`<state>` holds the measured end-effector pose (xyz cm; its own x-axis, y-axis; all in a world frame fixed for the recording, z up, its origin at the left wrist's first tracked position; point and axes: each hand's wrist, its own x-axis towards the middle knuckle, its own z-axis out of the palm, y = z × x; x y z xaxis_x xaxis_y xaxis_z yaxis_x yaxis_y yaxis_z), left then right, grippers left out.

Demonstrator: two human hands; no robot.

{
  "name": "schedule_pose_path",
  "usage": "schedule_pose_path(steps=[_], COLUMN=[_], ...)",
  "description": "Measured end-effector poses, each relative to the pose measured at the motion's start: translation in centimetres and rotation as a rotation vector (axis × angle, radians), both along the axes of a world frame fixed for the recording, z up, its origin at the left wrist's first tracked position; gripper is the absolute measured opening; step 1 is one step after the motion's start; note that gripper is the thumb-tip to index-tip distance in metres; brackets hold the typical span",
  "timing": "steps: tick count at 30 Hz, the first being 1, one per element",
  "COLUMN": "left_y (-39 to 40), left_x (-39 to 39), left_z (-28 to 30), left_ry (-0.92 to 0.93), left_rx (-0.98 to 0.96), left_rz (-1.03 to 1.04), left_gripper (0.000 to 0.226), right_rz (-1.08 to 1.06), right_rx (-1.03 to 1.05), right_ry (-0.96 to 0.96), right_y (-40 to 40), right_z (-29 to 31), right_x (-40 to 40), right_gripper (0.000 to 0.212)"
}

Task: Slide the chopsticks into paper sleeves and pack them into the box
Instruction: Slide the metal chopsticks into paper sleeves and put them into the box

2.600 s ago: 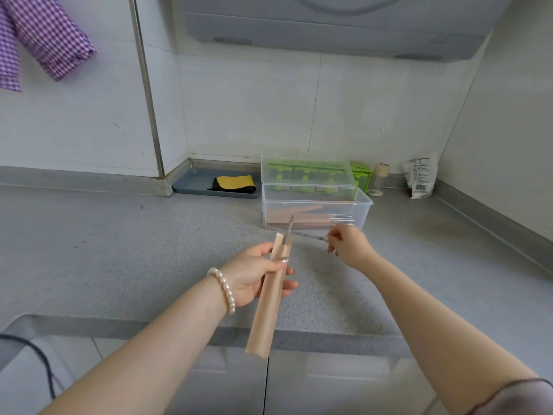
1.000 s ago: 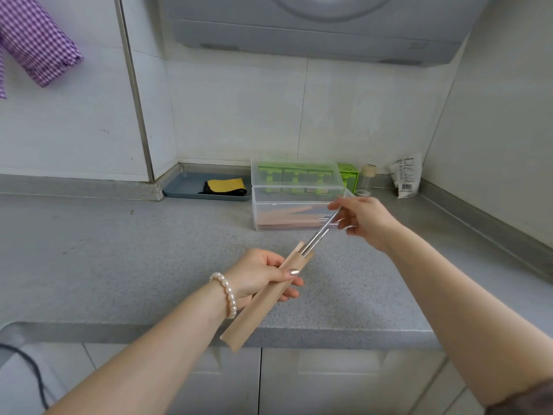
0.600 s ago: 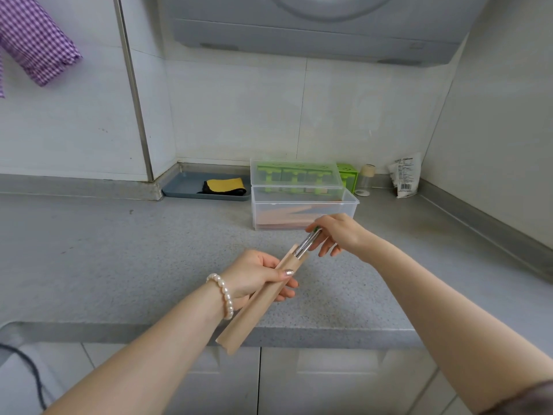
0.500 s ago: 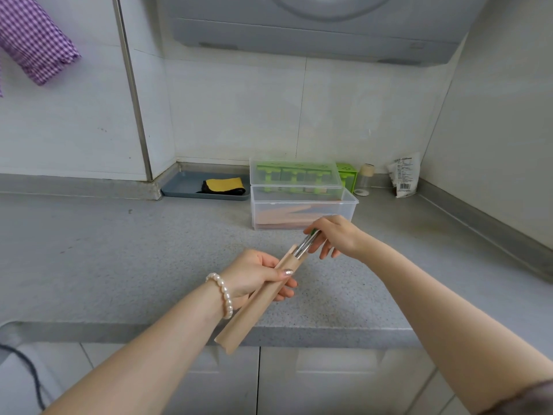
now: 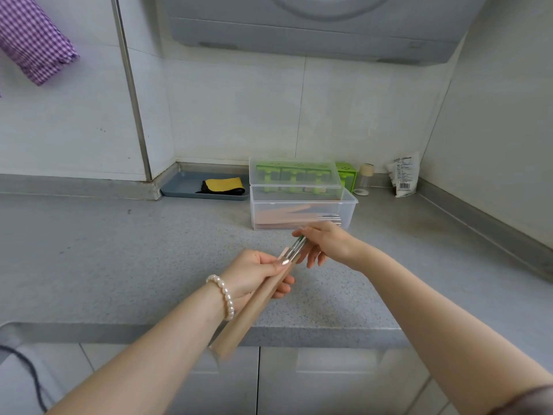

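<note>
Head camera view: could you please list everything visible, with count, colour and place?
paper sleeve: one, tan, in left hand
chopsticks: one pair, silver, mostly inside sleeve
box: one, clear, back of counter, holds sleeved chopsticks
lid: one, clear, behind box
green organiser: one, behind lid
tray: one, blue-grey, left of box
cloth: one, yellow-black, in tray
jar: one, small, near wall
packet: one, white, right corner
checked fabric: one, purple, upper left
hands: left hand, right hand

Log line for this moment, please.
step: sleeving | left hand: holds paper sleeve | right hand: pushes chopsticks in, ends showing | box: open, behind
</note>
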<state>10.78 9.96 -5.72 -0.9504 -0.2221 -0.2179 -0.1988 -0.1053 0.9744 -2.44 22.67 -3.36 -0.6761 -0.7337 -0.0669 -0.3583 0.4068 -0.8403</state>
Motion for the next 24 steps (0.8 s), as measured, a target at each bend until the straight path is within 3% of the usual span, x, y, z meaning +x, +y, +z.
schedule_pose_path(steps=[5, 9, 14, 20, 24], left_y=[0.4, 0.6, 0.9, 0.7, 0.5], left_x=[-0.1, -0.1, -0.3, -0.4, -0.4], left_z=[0.4, 0.3, 0.3, 0.5, 0.5], left_ry=[0.007, 0.011, 0.017, 0.025, 0.019], left_rx=[0.041, 0.014, -0.019, -0.008, -0.022], left_rz=[-0.003, 0.009, 0.024, 0.038, 0.034], left_gripper=[0.024, 0.026, 0.025, 0.022, 0.025], right_rz=[-0.070, -0.134, -0.172, -0.190, -0.175], right_rx=[-0.278, -0.408, -0.465, -0.277, -0.312], right_ry=[-0.306, -0.396, -0.294, 0.204, 0.176], right_y=[0.6, 1.1, 1.1, 0.7, 0.8], right_z=[0.5, 0.0, -0.3, -0.7, -1.0], right_x=[-0.9, -1.2, -1.1, -0.2, 0.2], right_gripper=[0.017, 0.017, 0.016, 0.030, 0.033])
